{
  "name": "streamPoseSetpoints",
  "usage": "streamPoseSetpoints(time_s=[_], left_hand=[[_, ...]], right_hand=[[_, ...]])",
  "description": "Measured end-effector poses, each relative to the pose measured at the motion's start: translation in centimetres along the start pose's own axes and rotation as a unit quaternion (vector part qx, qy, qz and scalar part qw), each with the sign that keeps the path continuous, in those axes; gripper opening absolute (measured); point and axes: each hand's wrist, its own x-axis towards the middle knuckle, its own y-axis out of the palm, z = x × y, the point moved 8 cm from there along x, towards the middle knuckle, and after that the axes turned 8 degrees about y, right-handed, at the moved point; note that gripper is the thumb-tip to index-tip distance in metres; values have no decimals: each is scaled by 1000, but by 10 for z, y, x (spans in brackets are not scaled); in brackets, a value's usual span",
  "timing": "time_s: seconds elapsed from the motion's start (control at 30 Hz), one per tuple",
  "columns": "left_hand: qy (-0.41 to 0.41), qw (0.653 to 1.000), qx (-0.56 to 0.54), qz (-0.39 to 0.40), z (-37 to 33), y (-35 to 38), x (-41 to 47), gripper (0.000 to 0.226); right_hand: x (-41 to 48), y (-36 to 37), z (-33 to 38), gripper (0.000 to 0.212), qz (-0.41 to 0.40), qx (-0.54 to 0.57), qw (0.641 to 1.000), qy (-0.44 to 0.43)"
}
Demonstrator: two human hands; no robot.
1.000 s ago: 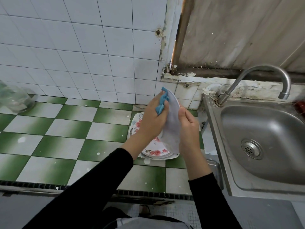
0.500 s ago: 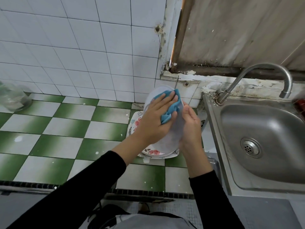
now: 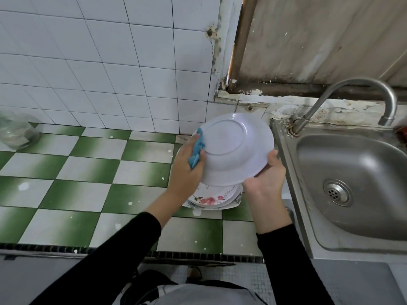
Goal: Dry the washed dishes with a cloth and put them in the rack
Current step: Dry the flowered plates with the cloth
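One white plate [image 3: 235, 146] hangs between the hands, raised above the bench [image 3: 88, 172] and tilted so its underside and foot ring face the camera, its eating side turned away. The left hand [image 3: 187, 164] clamps a blue cloth [image 3: 198, 148] against the plate's left rim. The right hand [image 3: 266, 179] grips the lower right rim, thumb lying on the underside. The hands are thus apart, on opposite edges of the disc, each closed on something. Directly below, a stack of flowered plates [image 3: 211, 199] rests on the bench just beside the sink [image 3: 352, 183]. As a round disc the plate has no long axis; what matters is that the bare underside stretches rightward from the cloth, so the left hand seems placed to wipe across while the right steadies. No rack is in view, so which way the plate must travel cannot be told.
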Motion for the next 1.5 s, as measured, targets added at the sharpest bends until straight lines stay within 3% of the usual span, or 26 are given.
streamPoseSetpoints(time_s=[0.1,0.23,0.3,0.37,0.47,0.63,0.73,0.8,0.97,1.03,1.1,1.17,1.23,1.27,1.37,1.5], left_hand=[[145,983,107,29,-21,16,-25,52],[319,912,198,164,-46,42,-45,58],[356,878,236,217,-47,47,-41,62],[362,866,263,223,-46,45,-30,60],[331,881,275,197,-48,44,-20,61],[262,915,257,169,-59,50,-4,63],[120,969,167,139,-53,36,28,55],[51,979,148,127,-44,31,38,52],[244,925,225,185,-66,51,6,62],[229,934,199,188,-59,48,9,58],[114,972,137,151,-45,35,24,50],[-65,992,61,91,-17,18,35,40],[-207,977,-16,44,11,8,33,28],[-238,970,-31,33,21,5,29,22],[-207,978,-24,22,40,6,12,14],[-29,999,12,-11,22,15,-19,48]], right_hand=[[3,2,-1,26,20,48,999,8],[2,10,-14,36,43,46,997,33],[1,11,-18,37,53,25,998,33],[1,14,-15,35,61,12,998,25],[1,23,0,37,81,-45,996,-3],[-3,26,-5,35,75,-249,966,-9],[-3,23,-14,33,67,-306,950,-7],[-4,24,-15,33,67,-323,944,-12],[-1,23,-13,30,61,-300,952,-23],[1,19,-15,32,57,-310,949,-13],[3,15,-14,32,51,-324,945,-11],[3,13,-12,31,48,-313,948,-12],[3,9,-6,29,38,-281,959,-20],[2,6,-3,28,31,-255,966,-25],[3,-1,1,20,20,-133,991,-23],[7,-3,-5,28,30,-17,999,-10]])
